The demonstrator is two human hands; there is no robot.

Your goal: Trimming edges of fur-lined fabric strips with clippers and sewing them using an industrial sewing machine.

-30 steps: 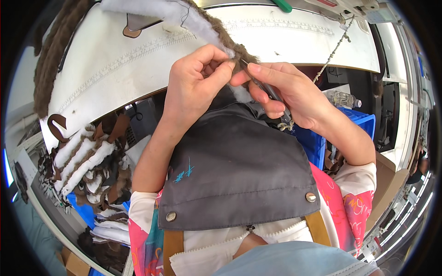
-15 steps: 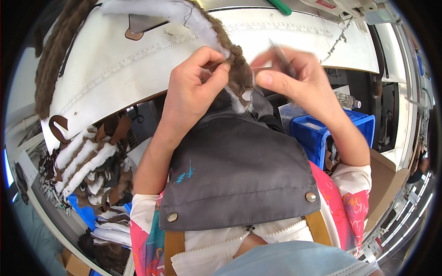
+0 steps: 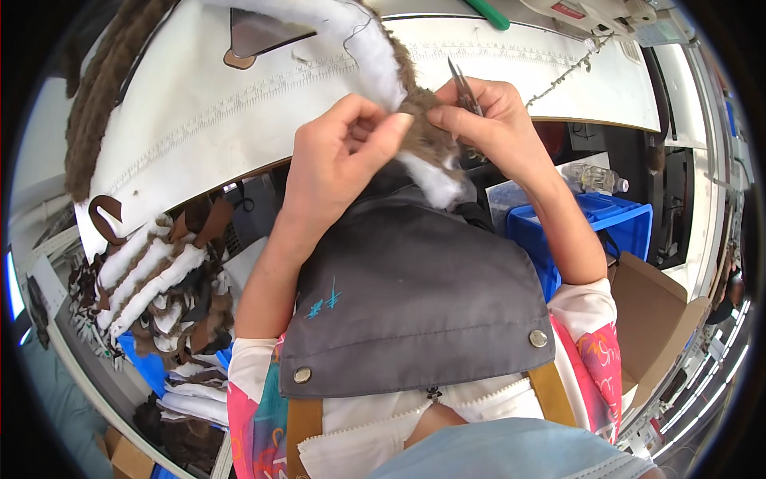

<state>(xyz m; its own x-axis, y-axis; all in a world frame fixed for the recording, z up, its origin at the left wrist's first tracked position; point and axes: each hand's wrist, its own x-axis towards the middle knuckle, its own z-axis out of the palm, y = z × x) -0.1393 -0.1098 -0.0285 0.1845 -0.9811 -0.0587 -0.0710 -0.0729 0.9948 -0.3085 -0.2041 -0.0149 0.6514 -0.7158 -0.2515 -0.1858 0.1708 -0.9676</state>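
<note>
A long strip of brown fur with white fluffy backing (image 3: 375, 68) runs over the table edge and hangs down in front of me. My left hand (image 3: 343, 156) is closed in a pinch at the strip's left edge. Opposite it, the thumb and forefinger of my right hand (image 3: 495, 124) press together against the brown fur (image 3: 431, 128). A pair of dark metal thread snips (image 3: 463, 86) is tucked in my right hand, points upward. Any needle or thread between the fingertips is too small to make out. A dark thread lies on the white backing.
The white table (image 3: 263, 104) carries printed ruler scales. Brown fur strips (image 3: 112, 96) hang at its left end. Fur pieces (image 3: 159, 271) are heaped lower left. A blue crate (image 3: 630, 227), a plastic bottle (image 3: 594, 177) and a cardboard box (image 3: 654, 319) stand right. A sewing machine (image 3: 630, 16) is behind.
My right hand has moved up and slightly left, onto the fur. The strip's hanging end has shifted right, showing more white backing. My left hand has moved slightly right and down.
</note>
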